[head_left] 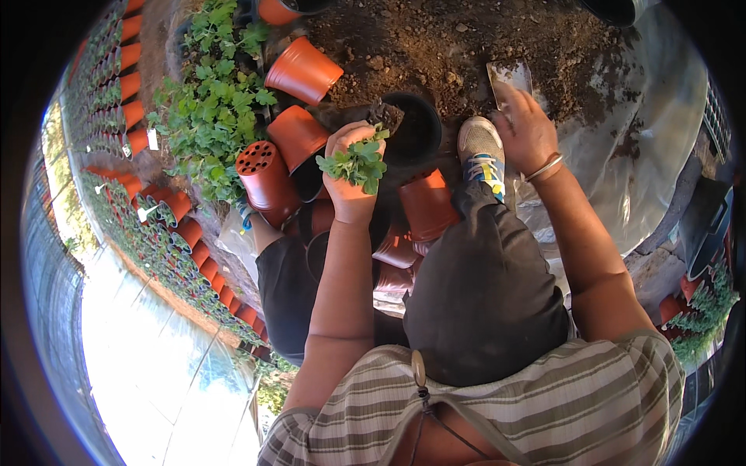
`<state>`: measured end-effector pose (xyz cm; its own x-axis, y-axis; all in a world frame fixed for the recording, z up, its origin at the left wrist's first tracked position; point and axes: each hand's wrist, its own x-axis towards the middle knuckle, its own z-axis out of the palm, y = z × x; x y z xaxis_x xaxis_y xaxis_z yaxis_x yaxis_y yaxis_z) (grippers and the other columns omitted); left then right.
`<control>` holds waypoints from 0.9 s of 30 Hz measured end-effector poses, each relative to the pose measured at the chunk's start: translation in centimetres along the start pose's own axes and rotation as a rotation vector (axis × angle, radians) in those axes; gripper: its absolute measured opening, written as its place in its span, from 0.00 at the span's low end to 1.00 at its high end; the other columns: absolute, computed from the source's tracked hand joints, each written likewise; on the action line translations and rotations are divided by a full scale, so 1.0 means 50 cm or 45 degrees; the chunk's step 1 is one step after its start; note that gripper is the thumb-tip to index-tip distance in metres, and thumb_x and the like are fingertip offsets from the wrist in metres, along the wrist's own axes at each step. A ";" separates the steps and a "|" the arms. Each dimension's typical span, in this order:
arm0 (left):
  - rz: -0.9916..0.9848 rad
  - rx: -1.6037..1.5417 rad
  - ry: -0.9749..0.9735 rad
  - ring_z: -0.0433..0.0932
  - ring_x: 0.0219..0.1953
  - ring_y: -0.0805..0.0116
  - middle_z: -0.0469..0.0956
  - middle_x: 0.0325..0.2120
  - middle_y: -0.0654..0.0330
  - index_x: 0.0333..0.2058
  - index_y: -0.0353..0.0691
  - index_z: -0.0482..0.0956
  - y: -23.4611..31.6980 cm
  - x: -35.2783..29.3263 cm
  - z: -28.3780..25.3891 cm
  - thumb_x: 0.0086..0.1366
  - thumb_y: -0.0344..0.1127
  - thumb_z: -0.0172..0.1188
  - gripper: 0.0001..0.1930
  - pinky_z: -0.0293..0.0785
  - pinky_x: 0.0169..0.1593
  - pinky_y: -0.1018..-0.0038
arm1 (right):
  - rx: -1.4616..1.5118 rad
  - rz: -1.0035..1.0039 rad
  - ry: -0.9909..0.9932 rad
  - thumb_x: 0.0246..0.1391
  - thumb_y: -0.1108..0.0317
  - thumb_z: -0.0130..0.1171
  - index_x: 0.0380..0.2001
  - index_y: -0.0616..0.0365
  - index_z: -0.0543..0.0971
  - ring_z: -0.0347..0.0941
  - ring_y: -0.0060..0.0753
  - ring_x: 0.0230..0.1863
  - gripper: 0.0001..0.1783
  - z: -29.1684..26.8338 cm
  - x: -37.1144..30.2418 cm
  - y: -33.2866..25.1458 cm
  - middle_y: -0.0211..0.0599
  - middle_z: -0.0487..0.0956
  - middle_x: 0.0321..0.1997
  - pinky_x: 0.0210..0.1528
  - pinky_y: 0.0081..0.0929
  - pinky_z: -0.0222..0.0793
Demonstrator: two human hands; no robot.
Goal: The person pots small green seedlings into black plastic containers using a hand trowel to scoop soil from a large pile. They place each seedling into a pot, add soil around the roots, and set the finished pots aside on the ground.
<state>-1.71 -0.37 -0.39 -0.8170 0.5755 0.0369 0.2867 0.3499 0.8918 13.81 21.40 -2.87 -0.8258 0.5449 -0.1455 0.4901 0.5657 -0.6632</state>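
Note:
My left hand (350,167) is closed around a leafy green seedling (357,165). Its dark root ball (386,115) pokes out past my fingers, at the rim of a black pot (423,147) standing on the ground. The pot's inside is in shadow. Over the soil to the right, my right hand (528,136) is closed, slightly blurred, on a trowel with a flat pale blade (511,80). The blade lies against loose brown soil (435,46); the handle is hidden in my hand.
Orange-red pots (303,70) lie tipped to the left and between my legs. Beside them grows a mass of leafy seedlings (210,116). My shoe (480,144) stands between the black pot and my right hand. Plastic sheeting (622,179) covers ground at right. Potted rows (130,85) line the far left.

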 end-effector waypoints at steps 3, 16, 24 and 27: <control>0.026 0.150 -0.132 0.76 0.44 0.64 0.77 0.40 0.56 0.38 0.38 0.78 -0.022 -0.013 -0.004 0.53 0.21 0.64 0.13 0.72 0.49 0.71 | -0.345 0.498 -0.270 0.52 0.56 0.57 0.55 0.50 0.67 0.73 0.51 0.50 0.27 0.053 -0.076 0.162 0.43 0.74 0.53 0.49 0.43 0.70; -0.885 -1.135 0.010 0.76 0.41 0.66 0.75 0.41 0.59 0.37 0.36 0.80 -0.182 -0.048 0.125 0.55 0.19 0.56 0.11 0.74 0.46 0.74 | 0.048 0.748 -0.252 0.45 0.59 0.61 0.46 0.57 0.73 0.77 0.49 0.40 0.24 0.136 -0.127 0.262 0.48 0.80 0.37 0.44 0.39 0.72; -0.690 -0.894 -0.038 0.76 0.43 0.61 0.76 0.39 0.54 0.41 0.32 0.73 -0.217 -0.042 0.129 0.65 0.30 0.48 0.10 0.74 0.50 0.68 | 0.828 1.191 -0.143 0.56 0.64 0.53 0.38 0.63 0.77 0.71 0.25 0.18 0.13 0.108 -0.230 0.260 0.36 0.77 0.22 0.20 0.26 0.67; -0.773 -1.015 -0.043 0.76 0.44 0.62 0.76 0.39 0.54 0.41 0.33 0.73 -0.195 -0.030 0.128 0.65 0.30 0.48 0.09 0.74 0.50 0.68 | 0.883 1.163 -0.161 0.55 0.64 0.54 0.35 0.62 0.77 0.70 0.25 0.15 0.12 0.120 -0.163 0.288 0.36 0.77 0.21 0.19 0.26 0.65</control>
<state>-0.08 0.08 -12.05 -0.6953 0.4892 -0.5265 -0.6033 0.0007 0.7975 25.93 21.37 -15.64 -0.2834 0.4878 -0.8257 0.6930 -0.4910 -0.5279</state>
